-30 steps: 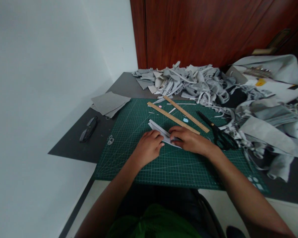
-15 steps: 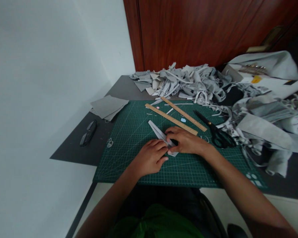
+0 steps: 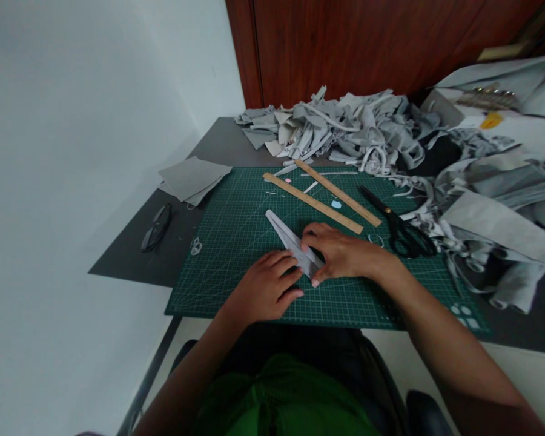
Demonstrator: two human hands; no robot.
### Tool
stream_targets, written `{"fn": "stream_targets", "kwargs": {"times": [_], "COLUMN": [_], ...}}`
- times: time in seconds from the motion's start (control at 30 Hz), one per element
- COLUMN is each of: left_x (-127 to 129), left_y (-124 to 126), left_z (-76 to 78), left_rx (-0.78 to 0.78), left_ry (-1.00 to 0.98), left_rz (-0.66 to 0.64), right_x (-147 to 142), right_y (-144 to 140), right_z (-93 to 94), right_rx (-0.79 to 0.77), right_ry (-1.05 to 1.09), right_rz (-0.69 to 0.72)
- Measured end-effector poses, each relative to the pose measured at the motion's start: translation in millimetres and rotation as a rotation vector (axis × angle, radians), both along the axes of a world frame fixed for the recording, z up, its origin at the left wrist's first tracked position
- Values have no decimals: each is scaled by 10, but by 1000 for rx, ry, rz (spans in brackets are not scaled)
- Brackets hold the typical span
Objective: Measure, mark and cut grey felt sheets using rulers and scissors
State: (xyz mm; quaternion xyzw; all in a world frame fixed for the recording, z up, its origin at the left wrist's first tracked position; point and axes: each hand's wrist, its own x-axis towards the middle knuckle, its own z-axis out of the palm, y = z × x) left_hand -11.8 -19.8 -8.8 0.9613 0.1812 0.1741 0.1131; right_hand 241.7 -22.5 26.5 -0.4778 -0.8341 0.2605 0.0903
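A narrow strip of pale grey fabric [image 3: 284,233], folded and pointed, lies slantwise on the green cutting mat [image 3: 227,242]. My left hand [image 3: 266,284] rests flat and open, its fingertips touching the fabric's left edge. From the other side, my right hand [image 3: 336,249] curls over the wide near end, thumb and fingers gripping its edge. Part of that end is hidden beneath the right hand. Beyond the hands, two wooden rulers [image 3: 311,201] [image 3: 338,192] lie at a slant on the mat. Black-handled scissors [image 3: 397,230] lie right of the right hand.
Grey fabric scraps [image 3: 345,130] are heaped along the back, with more fabric pieces [image 3: 499,227] at the right. A white box [image 3: 522,130] stands behind those. At the left are flat grey sheets [image 3: 193,178] and glasses [image 3: 157,228]. A white wall [image 3: 95,151] borders the left side.
The fabric now shows more openly between my hands, the right thumb having shifted toward its near edge. The left hand stays beside it. The whole view has tilted slightly, moving the table upward.
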Motion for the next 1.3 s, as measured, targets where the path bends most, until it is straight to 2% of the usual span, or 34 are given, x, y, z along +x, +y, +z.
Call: {"fn": "stream_targets", "kwargs": {"times": [0.3, 0.47, 0.53, 0.57, 0.6, 0.7, 0.73, 0.83, 0.93, 1.03, 1.1, 1.2, 1.3], "left_x": [1, 12, 8, 4, -1, -16, -21, -31, -44, -57, -64, -82, -128], "left_y": [-1, 8, 14, 18, 22, 30, 31, 24, 9, 0, -3, -23, -95], "left_z": [13, 44, 49, 50, 50, 48, 45, 29, 7, 4, 18, 50, 47], "left_rx": [-74, -69, -66, -68, -73, -84, -82, -67, -73, -86, -80, -67, -49], "left_ry": [24, 66, 60, 55, 54, 48, 44, 33, 18, 9, 8, 13, 10], "left_rz": [-46, -41, -43, -43, -46, -57, -62, -71, -82, -100, -112, -135, -148], "right_x": [3, 164, 316, 407, 503, 769, 833, 910, 854, 762, 708, 664, 709], "right_y": [-7, 56, 108, 132, 151, 142, 109, -78, -338, -576, -689, -769, -753], "right_z": [-4, 53, 83, 97, 109, 124, 117, 38, -152, -377, -474, -488, -407], "right_rx": [-40, -80, -56, -24, 24, 217, 232, 233, 270, 459, 482, 448, 358], "right_ry": [39, 176, 178, 137, 35, -491, -546, -586, -647, -711, -719, -728, -677], "right_rz": [16, 62, -38, -158, -314, -914, -999, -1065, -1128, -1120, -1087, -1052, -1066]}}
